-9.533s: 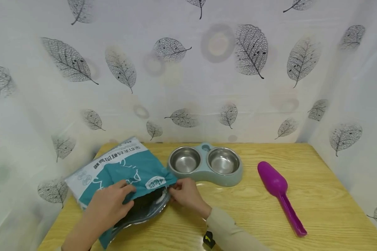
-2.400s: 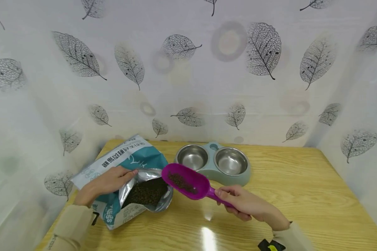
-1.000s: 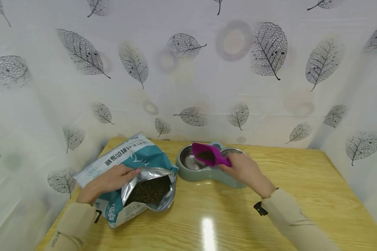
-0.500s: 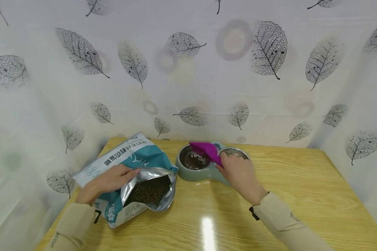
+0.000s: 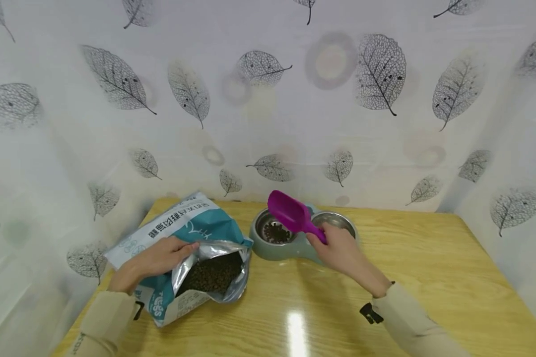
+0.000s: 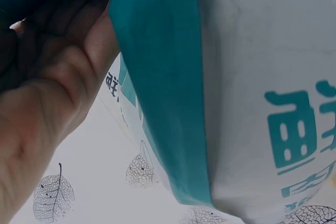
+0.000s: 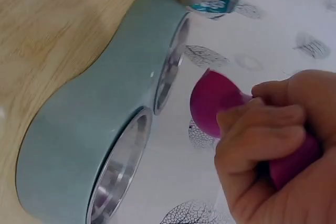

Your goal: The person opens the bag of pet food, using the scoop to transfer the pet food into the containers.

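My right hand (image 5: 339,250) grips the handle of a purple scoop (image 5: 290,212), its bowl bare of food and held above the double pet bowl (image 5: 277,252). In the right wrist view my fingers curl round the scoop (image 7: 212,103). Brown kibble (image 5: 275,232) lies in the left steel dish; the right dish (image 5: 337,218) is partly covered by the hand. My left hand (image 5: 161,255) pinches the upper edge of the teal and white pet food bag (image 5: 219,223), whose mouth gapes with kibble inside. The left wrist view has the thumb against the bag (image 6: 163,87).
The wooden table (image 5: 429,267) carries the bag at left and the bowl stand at the back middle. A leaf-patterned curtain (image 5: 268,114) hangs right behind the table and along both sides.
The right hand took up the scoop, brought kibble from the bag and tipped it into the left dish. Just now the scoop has turned back and risen. The left hand stays at the bag.
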The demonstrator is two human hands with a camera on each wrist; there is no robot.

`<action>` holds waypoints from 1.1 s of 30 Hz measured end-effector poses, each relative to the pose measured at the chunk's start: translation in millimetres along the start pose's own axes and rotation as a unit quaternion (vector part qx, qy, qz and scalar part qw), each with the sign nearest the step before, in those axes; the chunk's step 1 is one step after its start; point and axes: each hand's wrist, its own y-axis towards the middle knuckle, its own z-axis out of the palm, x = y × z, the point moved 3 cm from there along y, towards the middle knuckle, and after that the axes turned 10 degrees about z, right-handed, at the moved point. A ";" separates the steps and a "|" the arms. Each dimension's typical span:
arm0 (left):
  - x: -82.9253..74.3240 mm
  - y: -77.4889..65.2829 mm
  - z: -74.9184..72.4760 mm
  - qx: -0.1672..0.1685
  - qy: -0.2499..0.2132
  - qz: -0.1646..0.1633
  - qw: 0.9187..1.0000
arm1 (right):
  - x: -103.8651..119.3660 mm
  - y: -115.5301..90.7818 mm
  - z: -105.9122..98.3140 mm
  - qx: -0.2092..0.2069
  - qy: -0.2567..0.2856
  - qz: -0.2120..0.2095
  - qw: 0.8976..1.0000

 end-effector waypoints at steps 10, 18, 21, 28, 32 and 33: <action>0.8 0.4 -0.2 0.001 0.002 -0.001 1.000 | -6.6 -44.8 -21.3 0.224 0.120 0.044 0.966; 0.0 -0.1 -0.3 0.002 0.001 -0.010 1.000 | 13.1 -65.2 -5.9 0.256 0.063 -0.008 0.965; -0.7 0.4 -0.1 0.002 0.003 -0.010 1.000 | 26.7 -67.2 4.0 0.220 0.028 -0.025 0.975; -1.4 0.7 0.5 0.000 0.005 -0.004 1.000 | 63.4 -79.3 31.1 0.079 -0.124 -0.095 0.985; -1.3 0.4 0.0 0.001 0.004 -0.002 1.000 | 86.2 -89.3 48.0 0.001 -0.267 -0.113 0.957; -1.3 0.4 -0.3 0.001 0.004 -0.002 1.000 | 91.6 -90.0 51.5 -0.002 -0.288 -0.110 0.951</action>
